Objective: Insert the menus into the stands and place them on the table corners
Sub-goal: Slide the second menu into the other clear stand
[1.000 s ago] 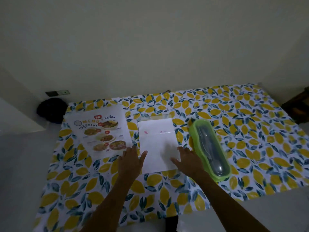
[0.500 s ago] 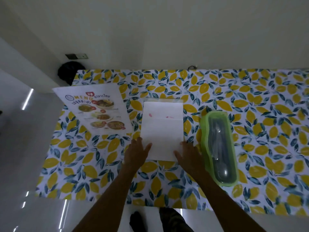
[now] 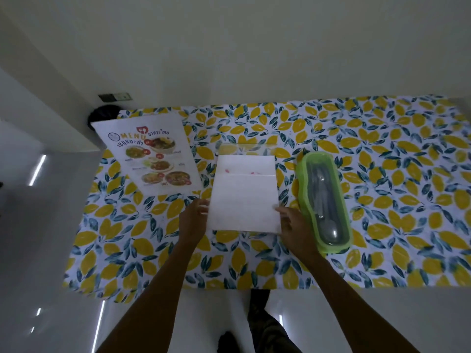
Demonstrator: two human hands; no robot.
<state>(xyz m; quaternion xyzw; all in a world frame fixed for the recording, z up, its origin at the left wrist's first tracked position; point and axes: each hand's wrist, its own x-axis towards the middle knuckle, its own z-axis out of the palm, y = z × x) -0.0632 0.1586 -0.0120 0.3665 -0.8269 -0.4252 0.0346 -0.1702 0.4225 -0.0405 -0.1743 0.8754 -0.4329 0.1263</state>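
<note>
Table (image 3: 382, 200), lemon-print cloth: printed menu (image 3: 150, 155) far-left, white sheet (image 3: 244, 197) on clear stand (image 3: 244, 149) centre, green cutlery case (image 3: 323, 200) right.

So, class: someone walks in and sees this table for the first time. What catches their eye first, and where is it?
First the lemon-print tablecloth covering the whole table. Then the white sheet at its middle, gripped at the near corners by the left hand and right hand, and the colourful food menu lying flat at the far left. A lime-green lidded case lies just right of the sheet.
</note>
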